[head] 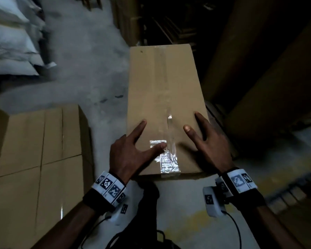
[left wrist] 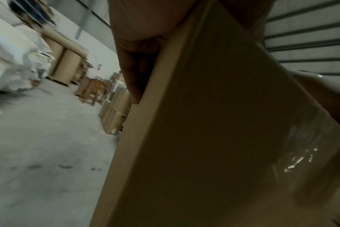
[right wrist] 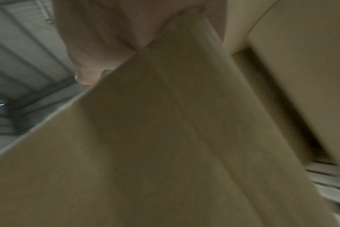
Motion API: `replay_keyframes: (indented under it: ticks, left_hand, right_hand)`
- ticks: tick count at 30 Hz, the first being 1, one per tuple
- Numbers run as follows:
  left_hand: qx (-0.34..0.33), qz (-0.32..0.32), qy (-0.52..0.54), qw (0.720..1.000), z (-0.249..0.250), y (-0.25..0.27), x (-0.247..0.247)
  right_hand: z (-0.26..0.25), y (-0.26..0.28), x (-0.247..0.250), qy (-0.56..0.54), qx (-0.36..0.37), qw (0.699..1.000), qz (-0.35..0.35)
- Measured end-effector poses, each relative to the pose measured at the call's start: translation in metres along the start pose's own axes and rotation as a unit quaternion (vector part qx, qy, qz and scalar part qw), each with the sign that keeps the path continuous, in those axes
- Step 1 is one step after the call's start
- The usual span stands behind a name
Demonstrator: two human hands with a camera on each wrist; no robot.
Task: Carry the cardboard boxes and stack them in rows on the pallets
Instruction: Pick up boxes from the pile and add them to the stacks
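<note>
Grey concrete floor (head: 90, 69), stacked white sacks (head: 9, 42), dim light

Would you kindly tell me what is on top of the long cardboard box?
The left hand and right hand rest on the near end of the cardboard box, fingers spread. A strip of clear tape runs along its middle. The hands cover whatever lies beneath them.
</note>
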State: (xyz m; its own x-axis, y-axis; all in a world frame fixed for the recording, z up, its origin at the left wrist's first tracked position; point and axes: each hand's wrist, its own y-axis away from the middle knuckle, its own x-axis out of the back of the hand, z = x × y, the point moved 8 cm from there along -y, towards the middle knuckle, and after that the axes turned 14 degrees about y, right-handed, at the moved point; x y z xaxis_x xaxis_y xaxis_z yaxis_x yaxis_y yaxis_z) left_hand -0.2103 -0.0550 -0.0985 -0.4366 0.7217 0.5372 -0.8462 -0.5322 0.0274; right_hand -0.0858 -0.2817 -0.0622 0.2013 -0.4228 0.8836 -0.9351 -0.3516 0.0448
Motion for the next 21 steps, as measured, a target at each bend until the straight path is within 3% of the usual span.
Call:
replay_keyframes:
  ticks: [9,21]
  left_hand:
    - [0.031,0.062,0.004,0.998,0.006,-0.233,0.044]
    - [0.094,0.208,-0.048,0.972,-0.039,-0.433,0.145]
  right_hand:
    - [-0.1,-0.257,-0.002,0.016,0.082,0.996,-0.019]
    - [-0.255,-0.501,-0.079,-0.009,0.196,0.977,-0.079]
